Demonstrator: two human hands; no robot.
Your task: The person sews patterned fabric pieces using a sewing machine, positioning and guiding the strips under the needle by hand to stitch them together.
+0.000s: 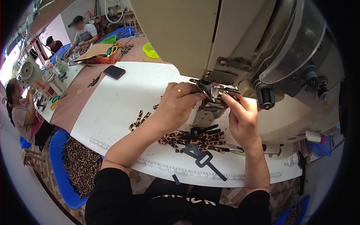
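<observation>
My left hand (pixel 179 103), with a gold ring, is closed at the left of the sewing machine's (pixel 176 33) needle area. Its thumb and fingertips pinch a small leopard-print strip (pixel 216 100) with black parts under the presser foot. From the other side my right hand (pixel 243 116) closes thumb and fingers on the same work. Fingers and machine parts hide much of the strip. Just below lies a pile of leopard-print strips (pixel 204 141) and black straps, one with a black rectangular buckle (pixel 203 159). More leopard-print strips (pixel 139 120) rest beside my left forearm.
A measuring tape (pixel 180 170) runs along the white table's (pixel 108 108) front edge. A phone (pixel 114 72) lies at the far left. Left of the table stands a blue tub (pixel 56 150) full of leopard-print pieces. Other people (pixel 85 33) sit at work farther off.
</observation>
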